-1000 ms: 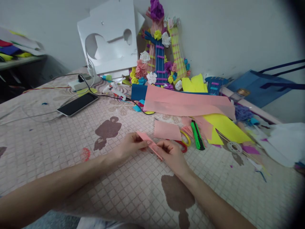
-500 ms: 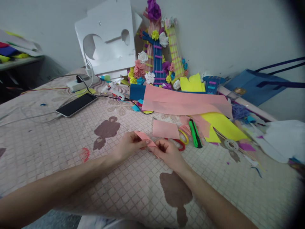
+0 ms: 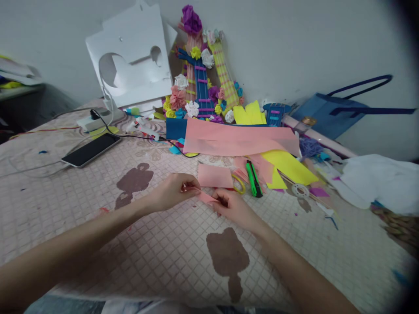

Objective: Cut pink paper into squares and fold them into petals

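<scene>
My left hand point(image 3: 173, 191) and my right hand point(image 3: 233, 208) both pinch a small folded pink paper strip point(image 3: 206, 197) just above the patterned bedcover point(image 3: 81, 196). The fingers of each hand are closed on an end of the strip. Just beyond the hands lies a loose pink paper rectangle point(image 3: 215, 175). Scissors with red and yellow handles point(image 3: 240, 185) sit partly hidden behind my right hand, with a green utility knife point(image 3: 254, 179) next to them.
A large pink sheet point(image 3: 238, 140) and yellow sheets point(image 3: 288, 165) lie behind. A paper-flower craft point(image 3: 201, 78) and white foam board point(image 3: 131, 61) lean on the wall. A phone point(image 3: 91, 149), glue gun point(image 3: 144, 127), power strip point(image 3: 96, 122), blue bag point(image 3: 330, 114) and white cloth point(image 3: 379, 181) surround.
The view has swung to the right, so everything sits further left in frame. The strip between my hands now looks shorter and more folded, and my hands are closer together.
</scene>
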The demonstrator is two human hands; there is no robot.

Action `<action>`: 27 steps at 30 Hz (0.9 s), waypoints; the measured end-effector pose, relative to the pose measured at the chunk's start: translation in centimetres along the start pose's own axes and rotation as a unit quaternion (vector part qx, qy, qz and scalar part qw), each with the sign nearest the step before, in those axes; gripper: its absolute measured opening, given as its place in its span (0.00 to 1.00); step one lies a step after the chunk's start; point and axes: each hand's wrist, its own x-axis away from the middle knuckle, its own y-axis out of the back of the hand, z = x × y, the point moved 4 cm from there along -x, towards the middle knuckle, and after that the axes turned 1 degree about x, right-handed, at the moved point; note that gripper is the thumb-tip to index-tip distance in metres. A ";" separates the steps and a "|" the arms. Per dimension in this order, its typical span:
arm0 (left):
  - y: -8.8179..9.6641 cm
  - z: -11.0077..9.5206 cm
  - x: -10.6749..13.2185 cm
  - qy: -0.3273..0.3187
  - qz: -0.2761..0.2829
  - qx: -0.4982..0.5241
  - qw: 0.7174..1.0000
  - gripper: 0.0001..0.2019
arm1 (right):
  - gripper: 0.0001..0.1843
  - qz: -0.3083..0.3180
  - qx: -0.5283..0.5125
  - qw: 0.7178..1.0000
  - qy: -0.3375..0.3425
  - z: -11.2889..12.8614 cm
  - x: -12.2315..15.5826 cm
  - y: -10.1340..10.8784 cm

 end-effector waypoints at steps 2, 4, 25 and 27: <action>-0.4 -0.6 -0.7 -0.003 0.004 -0.022 1.000 0.07 | 0.10 -0.001 -0.010 1.000 -0.002 -0.3 0.5 0.8; -0.6 -0.6 -1.6 -0.003 0.007 -0.003 1.000 0.07 | 0.10 -0.005 -0.018 1.000 -0.007 -0.9 1.2 2.2; -10.6 -1.6 -18.2 0.113 0.027 0.133 0.984 0.06 | 0.17 -0.298 0.303 0.899 -0.106 -7.0 2.7 12.1; -10.5 -1.2 -18.1 0.117 0.025 0.103 0.987 0.05 | 0.16 -0.330 0.275 0.897 -0.106 -7.0 3.8 13.5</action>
